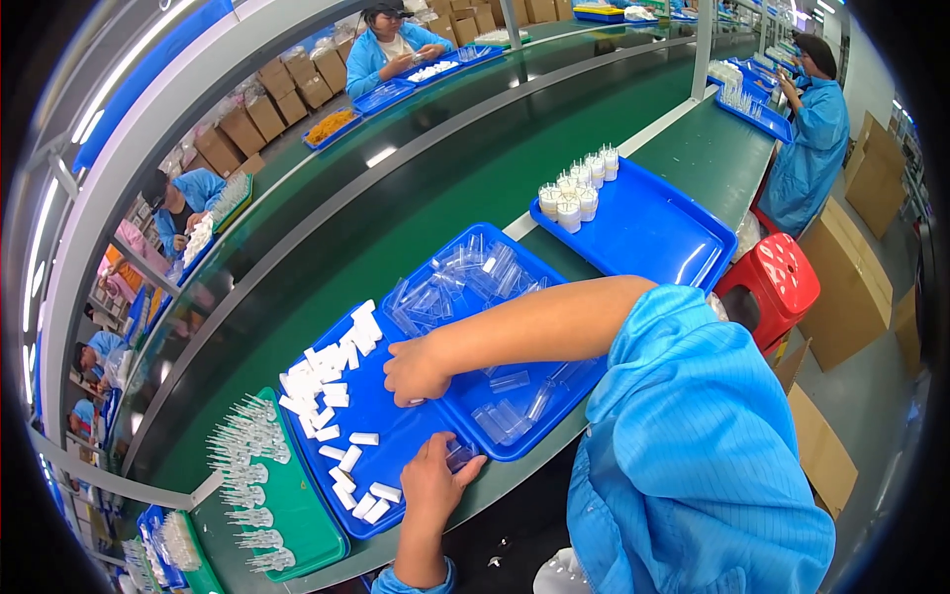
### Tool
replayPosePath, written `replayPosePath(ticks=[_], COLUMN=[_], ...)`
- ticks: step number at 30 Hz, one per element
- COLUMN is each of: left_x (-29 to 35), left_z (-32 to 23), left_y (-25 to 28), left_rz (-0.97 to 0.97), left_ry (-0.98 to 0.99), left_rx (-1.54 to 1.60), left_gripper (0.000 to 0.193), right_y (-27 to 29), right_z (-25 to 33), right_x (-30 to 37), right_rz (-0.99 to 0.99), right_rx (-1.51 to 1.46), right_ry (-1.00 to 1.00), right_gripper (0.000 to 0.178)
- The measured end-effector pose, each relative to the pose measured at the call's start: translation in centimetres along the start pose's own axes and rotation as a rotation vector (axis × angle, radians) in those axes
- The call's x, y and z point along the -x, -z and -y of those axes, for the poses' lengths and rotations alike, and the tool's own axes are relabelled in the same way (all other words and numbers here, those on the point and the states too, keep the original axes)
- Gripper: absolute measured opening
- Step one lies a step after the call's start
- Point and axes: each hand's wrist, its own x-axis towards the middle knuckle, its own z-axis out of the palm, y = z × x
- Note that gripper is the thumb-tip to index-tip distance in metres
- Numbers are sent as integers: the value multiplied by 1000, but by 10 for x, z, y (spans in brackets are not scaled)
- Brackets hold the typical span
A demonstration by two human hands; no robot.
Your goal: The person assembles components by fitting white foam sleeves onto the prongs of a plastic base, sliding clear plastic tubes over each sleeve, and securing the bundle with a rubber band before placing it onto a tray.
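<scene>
My left hand (427, 485) is closed around a clear plastic tube (460, 454) at the front edge of a blue tray (396, 444). Across that tray lie many loose white cylindrical pieces (319, 381), heaped toward its far left side. My right arm reaches over from the right, and my right hand (416, 370) hovers by the tray's right side, its fingers curled inward. Whatever those fingers may hold is hidden. Under the right forearm sits a second blue tray (475, 436) with scattered clear tubes (435, 293).
A green tray (317, 530) with rows of clear thin-stemmed parts stands at left. Farther right, a blue tray (653, 233) carries white assembled pieces (569, 193). A red stool (767, 287) and cardboard boxes (841, 262) are beyond. Co-workers sit along the green conveyor (416, 188).
</scene>
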Motion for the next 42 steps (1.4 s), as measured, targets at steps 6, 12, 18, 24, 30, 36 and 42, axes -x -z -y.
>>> replayPosePath(ticks=[6,12,18,24,30,36,42], left_x=[-7,-44,-54,-26,16,23,49], left_z=[1,-27,-49,-31,-25,-32,-4], left_y=[9,7,-1,3,11,1,17], left_rz=[98,18,-31,-143,120,94,-136], left_ry=[118,205,104,-126,-136,-116,-253], left_rx=[194,306,467,303,23,-2,283], left_gripper=[44,49,78,67,66,67,33], right_y=[-20,-27,-43,-44,-45,-23,-5], right_z=[-5,9,45,121,117,106,83], right_x=[58,126,164,149,143,108,59], right_rz=[-535,-313,-720,-718,-648,-691,-550], right_rx=[-243,-435,-67,-464,-455,-481,-572], right_ry=[-87,-335,-617,-424,-498,-532,-257], right_gripper=[17,27,30,31,32,34,69])
